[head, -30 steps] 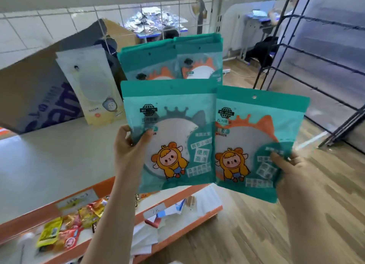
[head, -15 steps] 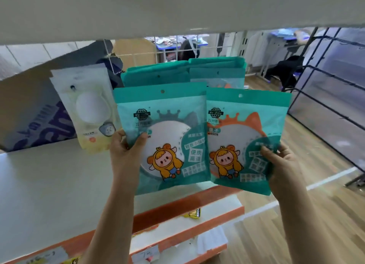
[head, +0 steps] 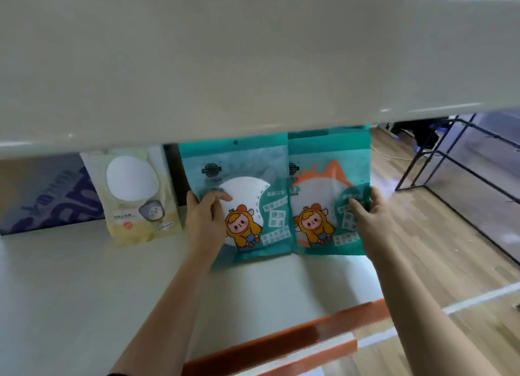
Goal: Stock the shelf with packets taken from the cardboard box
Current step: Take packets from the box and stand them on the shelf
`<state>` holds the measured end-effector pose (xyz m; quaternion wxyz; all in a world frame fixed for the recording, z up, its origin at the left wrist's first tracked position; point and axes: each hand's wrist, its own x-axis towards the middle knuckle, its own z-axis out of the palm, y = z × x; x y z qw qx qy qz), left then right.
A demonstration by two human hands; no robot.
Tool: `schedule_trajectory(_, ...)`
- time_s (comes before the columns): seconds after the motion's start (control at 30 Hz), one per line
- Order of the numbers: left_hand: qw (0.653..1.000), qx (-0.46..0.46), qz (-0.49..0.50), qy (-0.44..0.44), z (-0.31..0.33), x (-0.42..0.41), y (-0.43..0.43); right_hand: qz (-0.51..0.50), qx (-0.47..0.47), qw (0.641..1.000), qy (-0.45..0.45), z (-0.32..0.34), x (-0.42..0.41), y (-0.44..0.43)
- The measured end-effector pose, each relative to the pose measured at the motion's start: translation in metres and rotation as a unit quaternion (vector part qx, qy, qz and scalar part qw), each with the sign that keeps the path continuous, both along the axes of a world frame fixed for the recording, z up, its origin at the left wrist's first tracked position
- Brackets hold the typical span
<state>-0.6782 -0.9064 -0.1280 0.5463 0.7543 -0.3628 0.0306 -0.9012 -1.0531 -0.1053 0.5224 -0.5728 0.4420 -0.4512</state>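
Observation:
Two teal packets with a cartoon child stand side by side on the white shelf (head: pixel 70 291). My left hand (head: pixel 205 218) grips the left edge of the left teal packet (head: pixel 253 195), thumb across its front. My right hand (head: pixel 368 215) grips the right edge of the right teal packet (head: pixel 315 195), which has an orange crest. Their lower edges touch the shelf surface. Behind them, more teal packets are mostly hidden; only a strip of teal tops shows. The cardboard box (head: pixel 42 195) lies at the back left of the shelf.
A pale yellow packet (head: pixel 135 195) leans upright just left of the teal ones. The shelf above (head: pixel 253 65) fills the upper half of the view. The shelf's orange front edge (head: pixel 309 330) is below. A black metal rack (head: pixel 455 164) stands on the wooden floor at right.
Both hands have carried the two teal packets forward and down onto the shelf, against the row behind. My head has moved closer, so the upper shelf now covers much of the view.

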Motion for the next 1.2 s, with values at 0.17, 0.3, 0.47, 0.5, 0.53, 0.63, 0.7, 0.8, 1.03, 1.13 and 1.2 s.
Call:
schedule_trajectory(0.17, 0.986, 0.161, -0.045, -0.021, 0.007, -0.004, 0.010, -0.022, -0.106, 0.987, 0.122, -0.006, 0.011, -0.013)
schedule_trajectory(0.3, 0.965, 0.253, -0.051, -0.055, 0.005, -0.007, 0.017, -0.029, -0.122, 0.980, 0.155, -0.012, 0.009, -0.017)
schedule_trajectory(0.47, 0.956, 0.269, 0.003, -0.121, -0.005, -0.013, 0.015, 0.012, -0.176, 0.957, 0.229, -0.021, 0.001, -0.008)
schedule_trajectory(0.5, 0.954, 0.266, 0.017, -0.137, -0.006, -0.015, 0.013, 0.017, -0.198, 0.942, 0.272, -0.026, 0.001, -0.006)
schedule_trajectory(0.53, 0.952, 0.263, 0.029, -0.151, -0.007, -0.016, 0.011, 0.020, -0.217, 0.924, 0.313, -0.031, 0.001, -0.004)
schedule_trajectory(0.63, 0.953, 0.250, 0.051, -0.161, -0.006, -0.018, 0.005, 0.006, -0.234, 0.892, 0.388, -0.041, 0.003, -0.007)
schedule_trajectory(0.7, 0.956, 0.239, 0.063, -0.160, -0.007, -0.019, 0.001, -0.016, -0.234, 0.884, 0.405, -0.043, 0.007, -0.013)
schedule_trajectory(0.8, 0.960, 0.225, 0.082, -0.147, -0.007, -0.020, -0.007, -0.040, -0.237, 0.875, 0.421, -0.043, 0.018, -0.021)
schedule_trajectory(1.03, 0.966, 0.206, 0.095, -0.126, -0.011, -0.024, -0.017, -0.061, -0.217, 0.881, 0.417, -0.042, 0.039, -0.029)
schedule_trajectory(1.13, 0.964, 0.194, 0.108, -0.145, -0.021, -0.030, -0.014, -0.054, -0.210, 0.882, 0.419, -0.045, 0.036, -0.023)
schedule_trajectory(1.2, 0.963, 0.190, 0.110, -0.158, -0.028, -0.033, -0.013, -0.050, -0.204, 0.883, 0.419, -0.049, 0.033, -0.019)
